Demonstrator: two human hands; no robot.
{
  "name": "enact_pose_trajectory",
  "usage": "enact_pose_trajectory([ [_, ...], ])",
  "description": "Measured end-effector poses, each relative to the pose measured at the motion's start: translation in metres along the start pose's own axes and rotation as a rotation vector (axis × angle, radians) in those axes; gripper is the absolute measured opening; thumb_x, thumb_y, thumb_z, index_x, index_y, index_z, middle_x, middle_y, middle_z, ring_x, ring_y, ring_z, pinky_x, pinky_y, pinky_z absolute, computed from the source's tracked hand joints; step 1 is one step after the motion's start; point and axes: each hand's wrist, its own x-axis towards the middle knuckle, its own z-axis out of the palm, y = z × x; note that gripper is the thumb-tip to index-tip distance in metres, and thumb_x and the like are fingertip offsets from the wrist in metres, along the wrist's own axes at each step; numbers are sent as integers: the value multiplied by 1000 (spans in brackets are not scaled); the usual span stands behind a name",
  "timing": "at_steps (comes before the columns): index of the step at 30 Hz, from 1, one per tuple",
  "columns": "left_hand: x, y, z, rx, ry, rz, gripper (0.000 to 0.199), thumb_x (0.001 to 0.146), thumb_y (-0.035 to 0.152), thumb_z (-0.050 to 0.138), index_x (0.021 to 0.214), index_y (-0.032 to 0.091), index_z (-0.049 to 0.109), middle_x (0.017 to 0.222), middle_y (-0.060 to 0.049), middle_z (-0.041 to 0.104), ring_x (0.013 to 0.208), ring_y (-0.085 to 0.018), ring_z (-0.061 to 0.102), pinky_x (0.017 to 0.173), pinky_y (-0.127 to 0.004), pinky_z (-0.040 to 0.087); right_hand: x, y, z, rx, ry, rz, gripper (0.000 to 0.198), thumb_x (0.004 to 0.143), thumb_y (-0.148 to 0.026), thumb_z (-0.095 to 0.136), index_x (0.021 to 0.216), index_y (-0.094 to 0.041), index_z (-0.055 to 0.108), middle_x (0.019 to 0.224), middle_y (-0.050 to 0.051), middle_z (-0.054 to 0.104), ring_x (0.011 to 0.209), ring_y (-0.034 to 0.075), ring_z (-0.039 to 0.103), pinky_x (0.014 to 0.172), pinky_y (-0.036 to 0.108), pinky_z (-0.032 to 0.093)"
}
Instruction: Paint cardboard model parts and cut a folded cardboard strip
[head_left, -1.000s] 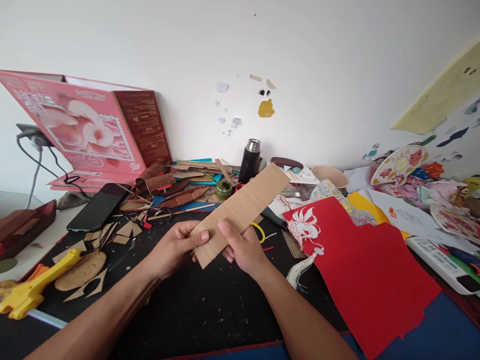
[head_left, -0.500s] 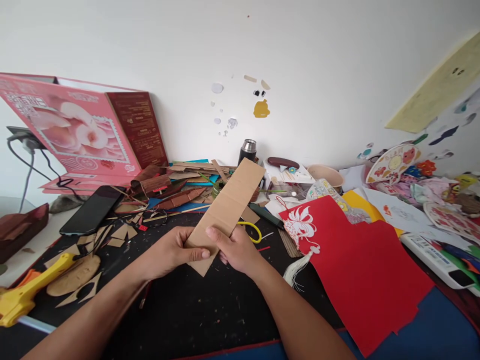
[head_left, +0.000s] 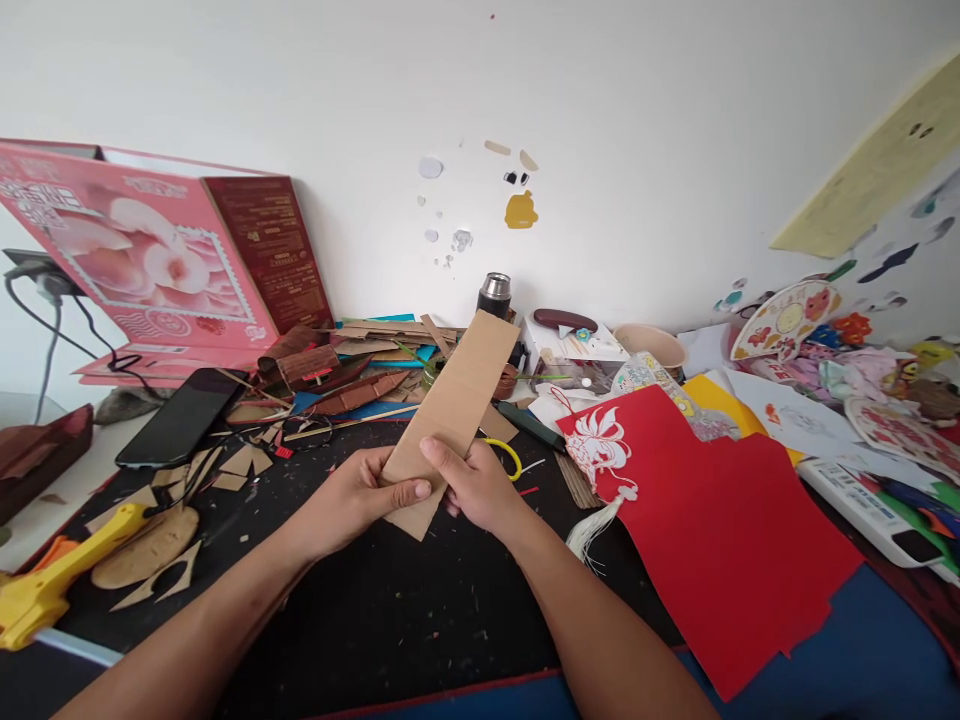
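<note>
A long strip of brown cardboard (head_left: 461, 390) is held up above the black mat (head_left: 375, 620), tilted with its far end toward the wall. My left hand (head_left: 379, 495) grips its near left edge, thumb flat on top and fingers tucked underneath. On the right edge, my right hand (head_left: 476, 485) is closed with its thumb pressing the face; its other fingers are mostly hidden beneath. Just past my right hand shows a yellow ring-shaped handle (head_left: 510, 458), partly covered.
To the left lie a yellow glue gun (head_left: 71, 575), a black phone (head_left: 184, 418) and cardboard scraps (head_left: 244, 462). Red paper (head_left: 720, 540) with a white tassel covers the right. A black flask (head_left: 495, 292) and a pink box (head_left: 165, 250) stand by the wall.
The cardboard strip has turned slightly more upright in my hands, its far end shifting a little left. Both hands keep their grip. The whole view has shifted slightly.
</note>
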Motion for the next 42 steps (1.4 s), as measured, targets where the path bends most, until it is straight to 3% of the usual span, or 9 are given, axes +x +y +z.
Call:
enact_pose_trajectory([
  [5,5,-7,-5,-14,21,-12,36,70,41,97,95,20,83,84,-5,83,75,-23,77,73,-32,61,2,2,-2,-64,4,-28,57,90,-73,68,69,-21,61,46,-5,47,37,9,42,34,22,32],
  [9,3,-8,-5,19,41,-22,30,74,38,95,94,19,83,83,-4,83,72,-20,76,71,-31,61,-1,0,0,-81,-17,-41,58,91,-75,67,71,-20,61,44,-6,44,36,9,40,34,22,29],
  [15,-2,-6,3,39,16,30,27,79,39,92,93,19,81,80,-2,81,75,-19,75,72,-28,61,-2,2,1,8,-66,-30,56,88,-74,72,85,-18,66,58,-4,54,41,8,44,36,22,37],
  [19,-1,-6,0,64,22,-9,31,81,45,90,96,19,81,85,-4,81,79,-20,75,73,-27,60,1,4,-1,-19,-27,8,61,84,-79,72,78,-19,65,53,-5,50,39,9,43,35,23,35],
  [26,1,1,-20,-6,60,45,48,72,56,93,96,17,79,82,-4,73,65,-16,65,51,-23,53,4,-3,-7,-26,57,-46,69,83,-87,66,63,-22,54,43,-5,45,37,10,43,38,24,32],
  [30,4,1,-20,-22,169,48,43,73,50,94,94,16,78,77,-3,71,62,-14,63,50,-22,52,5,-8,-5,37,54,-19,71,74,-91,70,70,-22,58,46,-6,48,37,10,43,37,23,30],
  [35,6,-1,-25,-143,465,104,50,64,52,99,89,18,73,73,1,68,54,-12,59,45,-21,47,5,-10,-4,21,-95,-37,77,81,-91,63,53,-20,53,46,-2,49,37,7,42,39,23,26],
  [38,3,1,-30,-157,483,85,54,59,51,101,90,18,71,74,1,68,52,-12,59,44,-22,47,6,-8,-5,33,-79,-30,80,82,-93,59,50,-19,55,43,-1,47,36,8,42,40,23,24],
  [42,2,5,-30,-128,435,60,54,62,51,100,93,17,72,72,1,68,50,-10,57,41,-20,43,8,-5,-6,99,73,-27,79,81,-90,64,47,-20,53,43,-1,47,36,8,42,40,24,23],
])
